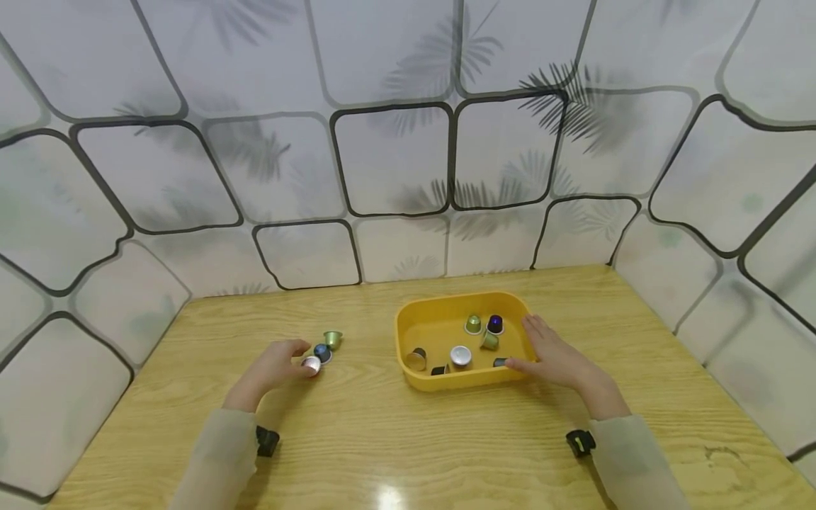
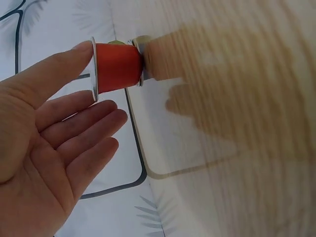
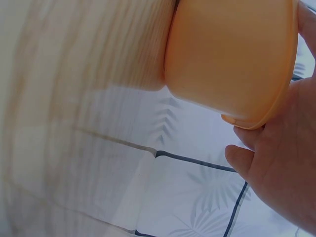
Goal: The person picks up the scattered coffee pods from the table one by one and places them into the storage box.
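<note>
My left hand point(image 1: 275, 365) pinches a red coffee capsule point(image 2: 117, 68) by its rim, thumb on one side and a fingertip on the other. Its silver lid point(image 1: 311, 365) faces up in the head view. Right beside it are a blue capsule point(image 1: 322, 353) and a green capsule point(image 1: 333, 339), mostly hidden behind the red one in the left wrist view. My right hand point(image 1: 557, 361) rests over the right rim of a yellow tray point(image 1: 426, 383), fingers extended and thumb reaching over the edge. In the right wrist view the tray's outer wall point(image 3: 227, 54) shows.
Several capsules lie scattered in the tray, among them a purple one point(image 1: 495, 324), a green one point(image 1: 474, 324) and one with its silver lid up point(image 1: 460, 355). The wooden table point(image 1: 370, 439) meets a patterned cloth wall point(image 1: 401, 248) at the back and sides.
</note>
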`<state>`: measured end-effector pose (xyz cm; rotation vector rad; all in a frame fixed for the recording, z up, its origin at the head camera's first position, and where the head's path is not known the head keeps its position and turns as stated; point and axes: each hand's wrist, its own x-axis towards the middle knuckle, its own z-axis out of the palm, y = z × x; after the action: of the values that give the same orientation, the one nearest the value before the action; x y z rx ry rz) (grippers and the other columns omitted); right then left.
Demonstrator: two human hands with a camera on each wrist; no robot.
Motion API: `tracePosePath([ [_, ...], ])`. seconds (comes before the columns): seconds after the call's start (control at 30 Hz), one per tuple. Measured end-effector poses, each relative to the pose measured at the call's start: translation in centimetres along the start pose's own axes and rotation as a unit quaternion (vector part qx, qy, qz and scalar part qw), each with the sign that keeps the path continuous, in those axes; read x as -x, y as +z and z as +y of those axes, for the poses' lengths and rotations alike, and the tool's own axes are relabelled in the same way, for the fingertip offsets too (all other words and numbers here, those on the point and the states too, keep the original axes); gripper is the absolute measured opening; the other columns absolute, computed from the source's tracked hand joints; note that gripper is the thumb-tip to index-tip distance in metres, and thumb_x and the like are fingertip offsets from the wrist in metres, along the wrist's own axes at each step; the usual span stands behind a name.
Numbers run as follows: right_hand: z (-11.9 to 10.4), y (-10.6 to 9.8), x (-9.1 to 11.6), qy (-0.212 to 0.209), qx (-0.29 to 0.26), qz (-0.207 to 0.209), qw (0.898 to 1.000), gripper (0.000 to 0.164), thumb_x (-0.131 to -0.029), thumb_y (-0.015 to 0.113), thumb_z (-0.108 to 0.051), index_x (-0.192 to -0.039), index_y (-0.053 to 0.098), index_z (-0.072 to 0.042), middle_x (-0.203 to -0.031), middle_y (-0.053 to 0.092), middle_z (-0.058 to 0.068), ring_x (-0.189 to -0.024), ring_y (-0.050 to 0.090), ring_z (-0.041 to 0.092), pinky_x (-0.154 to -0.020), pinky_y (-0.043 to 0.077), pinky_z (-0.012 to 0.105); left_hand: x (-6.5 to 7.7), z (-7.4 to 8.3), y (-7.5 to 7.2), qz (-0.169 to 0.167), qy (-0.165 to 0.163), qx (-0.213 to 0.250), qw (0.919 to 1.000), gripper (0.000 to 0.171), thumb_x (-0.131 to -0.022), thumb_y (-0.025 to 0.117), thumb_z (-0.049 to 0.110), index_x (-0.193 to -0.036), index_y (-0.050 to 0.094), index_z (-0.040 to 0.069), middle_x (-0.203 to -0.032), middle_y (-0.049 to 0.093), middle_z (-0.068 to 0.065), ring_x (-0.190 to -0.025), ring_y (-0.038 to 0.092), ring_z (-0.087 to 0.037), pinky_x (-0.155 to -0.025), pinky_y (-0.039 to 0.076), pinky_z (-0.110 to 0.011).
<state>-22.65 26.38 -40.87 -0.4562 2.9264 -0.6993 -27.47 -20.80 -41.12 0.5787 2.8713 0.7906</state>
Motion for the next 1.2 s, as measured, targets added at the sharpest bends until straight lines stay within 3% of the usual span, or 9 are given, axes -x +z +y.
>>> tracePosePath([
  [0.43,0.14,0.24,-0.05,-0.003,-0.002,0.001,1.0,0.098,-0.08,0.049,-0.059,-0.136,0.01,0.011,-0.141,0.004,0.028,-0.129,0.002,0.04,-0.101,0.009,0.053,0.2,-0.04,0.08,-0.023,0.043,0.002,0.9988,0.026,-0.072,0.073,0.014,-0.089,0.061,-0.001,-0.089,0.061,-0.008,-0.088,0.055,-0.029,-0.078,0.043,-0.047],
  [0.7,0.15,0.22,0.02,-0.003,-0.004,0.004,1.0,0.098,-0.08,0.049,-0.059,-0.136,0.01,0.011,-0.142,0.005,0.028,-0.129,0.002,0.039,-0.101,0.009,0.053,0.19,0.31,-0.08,-0.018,0.037,-0.006,0.9991,0.02,-0.074,0.071,0.011,-0.087,0.061,0.0,-0.09,0.062,-0.011,-0.089,0.056,-0.031,-0.078,0.044,-0.047],
  [0.97,0.43,0.32,0.01,0.0,0.0,0.001,1.0,0.098,-0.08,0.048,-0.06,-0.137,0.01,0.011,-0.142,0.004,0.027,-0.129,0.002,0.039,-0.101,0.009,0.053,-0.11,0.41,0.14,-0.024,0.033,-0.023,0.9989,0.018,-0.075,0.07,0.013,-0.086,0.061,0.001,-0.08,0.058,-0.003,-0.073,0.05,-0.017,-0.067,0.043,-0.036],
  [1.2,0.27,0.25,-0.08,-0.004,-0.002,0.005,1.0,0.098,-0.08,0.049,-0.059,-0.136,0.011,0.011,-0.141,0.005,0.028,-0.129,0.002,0.039,-0.101,0.009,0.053,-0.15,0.41,0.22,-0.023,0.036,-0.022,0.9988,0.016,-0.075,0.07,0.012,-0.082,0.06,0.002,-0.074,0.054,-0.001,-0.067,0.044,-0.015,-0.061,0.039,-0.032],
])
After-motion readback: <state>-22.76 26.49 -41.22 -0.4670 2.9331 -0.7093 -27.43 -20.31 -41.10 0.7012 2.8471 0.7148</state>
